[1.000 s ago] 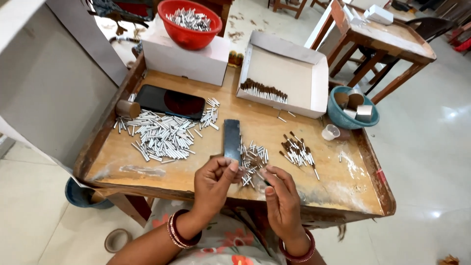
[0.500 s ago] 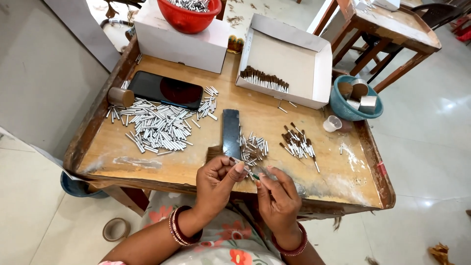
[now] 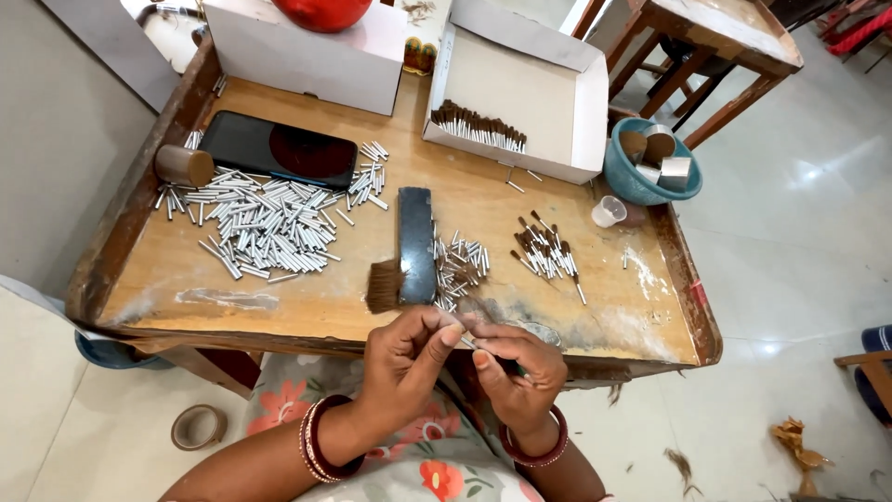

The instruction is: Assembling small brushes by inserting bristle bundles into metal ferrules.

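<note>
My left hand [image 3: 404, 358] and my right hand [image 3: 516, 367] meet at the near edge of the wooden table [image 3: 279, 297], fingertips pinched together around a small silver metal tube [image 3: 467, 340]. Just beyond my fingers lies a small pile of silver tubes [image 3: 458, 265] beside a dark flat bar [image 3: 416, 244] and a tuft of brown bristles [image 3: 383, 286]. To the right rests a cluster of tubes with brown tips [image 3: 546, 253].
A large heap of silver tubes [image 3: 265, 223] covers the left, with a black phone [image 3: 279, 149] and a brown roll [image 3: 184, 165] behind. White boxes [image 3: 520, 93] stand at the back, one holding brown-tipped pieces. A teal bowl [image 3: 650, 167] and small cup [image 3: 609, 211] sit right.
My hands have drawn back from the small pile toward my body, now pinching a tube together. The camera has tilted down and closer.
</note>
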